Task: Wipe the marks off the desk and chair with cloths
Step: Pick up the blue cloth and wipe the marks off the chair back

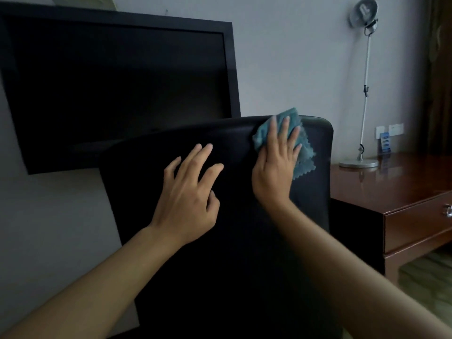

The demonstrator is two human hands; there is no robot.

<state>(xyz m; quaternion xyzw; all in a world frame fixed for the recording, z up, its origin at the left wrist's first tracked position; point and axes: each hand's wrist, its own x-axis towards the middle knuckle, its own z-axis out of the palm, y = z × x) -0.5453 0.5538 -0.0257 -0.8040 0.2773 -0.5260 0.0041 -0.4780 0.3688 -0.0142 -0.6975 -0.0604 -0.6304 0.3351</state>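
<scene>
Pressing a blue cloth (291, 133) flat against the top edge of the black chair (220, 216) back, the right hand (275, 167) lies with fingers straight and spread. The left hand (188, 192) rests beside it on the chair back, fingers splayed, holding nothing. The desk (391, 187) stands right of the chair, with a lamp (362, 94) on it.

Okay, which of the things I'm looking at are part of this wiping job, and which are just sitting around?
Part of the job:
- blue cloth, pressed flat under the right hand
- black chair back, with the left hand resting on it
- wooden desk

Just sitting around:
- dark screen on the wall
- desk lamp
- small blue card behind the lamp
</scene>
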